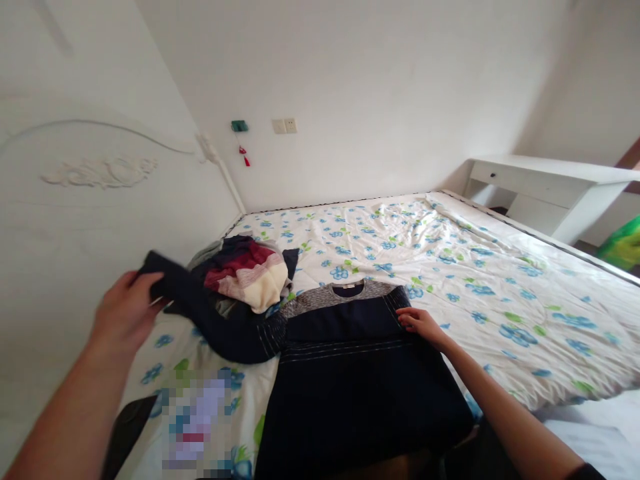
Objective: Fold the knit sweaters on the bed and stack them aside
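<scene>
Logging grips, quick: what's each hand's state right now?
Left hand: closed, holding the sleeve of the navy sweater.
Right hand: open, fingertips resting on the navy sweater's shoulder edge.

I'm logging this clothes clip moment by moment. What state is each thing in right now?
navy sweater: spread flat on the bed, collar away from the person.
sleeve: lifted off the bed by its cuff.
left hand: closed on the sleeve's cuff.
right hand: open, fingers resting on the sweater's shoulder.
pile of clothes: crumpled, unfolded.
floral sheet: spread out, wrinkled.
desk drawer: shut.
</scene>
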A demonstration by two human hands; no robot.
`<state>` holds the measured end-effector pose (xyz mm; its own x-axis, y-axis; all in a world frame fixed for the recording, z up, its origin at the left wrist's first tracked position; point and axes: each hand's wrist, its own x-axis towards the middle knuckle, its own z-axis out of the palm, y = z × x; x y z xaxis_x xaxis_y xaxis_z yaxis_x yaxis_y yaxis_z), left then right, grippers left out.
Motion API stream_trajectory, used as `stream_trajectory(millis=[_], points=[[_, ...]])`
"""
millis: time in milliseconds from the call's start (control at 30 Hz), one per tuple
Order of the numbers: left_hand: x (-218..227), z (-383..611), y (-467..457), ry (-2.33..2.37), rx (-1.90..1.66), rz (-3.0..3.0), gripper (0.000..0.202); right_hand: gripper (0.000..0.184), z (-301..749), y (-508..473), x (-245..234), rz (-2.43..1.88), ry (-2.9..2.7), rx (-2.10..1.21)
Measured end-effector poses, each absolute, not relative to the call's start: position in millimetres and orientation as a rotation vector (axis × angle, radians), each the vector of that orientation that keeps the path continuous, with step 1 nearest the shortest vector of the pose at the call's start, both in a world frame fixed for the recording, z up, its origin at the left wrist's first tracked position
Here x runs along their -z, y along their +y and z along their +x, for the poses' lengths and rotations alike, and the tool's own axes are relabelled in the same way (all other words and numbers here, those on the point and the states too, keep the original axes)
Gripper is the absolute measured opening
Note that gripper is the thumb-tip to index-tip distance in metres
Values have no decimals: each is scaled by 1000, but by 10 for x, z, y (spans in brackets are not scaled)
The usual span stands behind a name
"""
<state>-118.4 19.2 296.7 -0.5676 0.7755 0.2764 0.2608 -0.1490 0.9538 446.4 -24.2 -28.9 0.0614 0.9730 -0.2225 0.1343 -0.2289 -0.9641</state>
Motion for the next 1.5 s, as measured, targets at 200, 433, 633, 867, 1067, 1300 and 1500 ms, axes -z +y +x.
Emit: stream_trajectory(millis=[200, 433, 633, 867, 1067, 1300, 1500], points=[[-2529, 689, 176, 970, -1076, 1833, 33, 32, 4568, -204, 402, -1600, -1134, -1302], [-909, 90, 141, 1547, -538, 2004, 28, 32, 4701, -41, 673, -1874, -1120, -1168], [70, -916, 486, 1976, -521, 1888, 41, 37, 4489, 255, 771, -2033, -1236, -1056], [397, -1187, 751, 1909, -705, 1191, 45, 25, 4307, 486, 868, -2159, -1336, -881], [463, -1052, 698, 1736, -796, 1119, 45, 16, 4412, 497, 826, -2136, -1403, -833], [438, -910, 757, 1678, -769, 1132, 53, 27, 4715, 384, 888, -2253, -1321, -732], [222, -816, 1003, 1558, -849, 768, 42, 82, 4816, 564, 915, -2034, -1048, -931]])
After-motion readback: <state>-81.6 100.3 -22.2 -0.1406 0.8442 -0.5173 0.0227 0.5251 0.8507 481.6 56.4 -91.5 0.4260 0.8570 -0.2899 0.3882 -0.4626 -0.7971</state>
